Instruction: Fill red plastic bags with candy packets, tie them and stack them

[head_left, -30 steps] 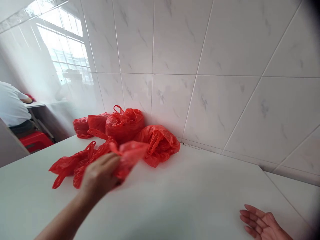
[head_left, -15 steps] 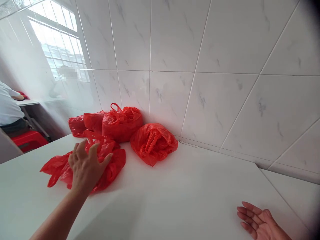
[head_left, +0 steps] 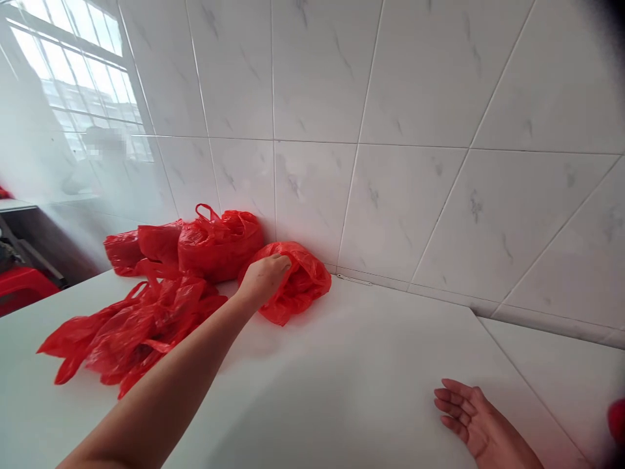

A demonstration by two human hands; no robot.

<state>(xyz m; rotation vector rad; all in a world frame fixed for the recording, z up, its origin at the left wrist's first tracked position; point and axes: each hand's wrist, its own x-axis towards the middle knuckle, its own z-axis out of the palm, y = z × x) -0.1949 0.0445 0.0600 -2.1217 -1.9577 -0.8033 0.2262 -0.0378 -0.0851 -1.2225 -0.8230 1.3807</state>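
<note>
From the head camera, the white counter [head_left: 371, 365] runs back to a tiled wall [head_left: 390, 130], and its right edge falls away beyond the right hand [head_left: 469, 417]. A broad bare stretch of it lies open between the two hands; the left part is taken up by red plastic.

Half a second ago the left hand [head_left: 263, 279] lay spread on the flat bags [head_left: 131, 326] near the counter's front left. Now it has left them and reached farther back to the crumpled red bag [head_left: 297, 283] that sits against the foot of the wall. Its fingers [head_left: 280, 262] curl over the bag's upper left edge and seem to pinch the plastic, though the grip itself is hidden by the knuckles. The right hand has hardly moved: it rests palm up on the counter, fingers loosely open, holding nothing.

The crumpled red bag is thin, glossy and translucent, bunched into a low mound with deep folds. Just left of it stands a knotted bag [head_left: 219, 242], fuller, with more red bags behind it along the wall.
</note>
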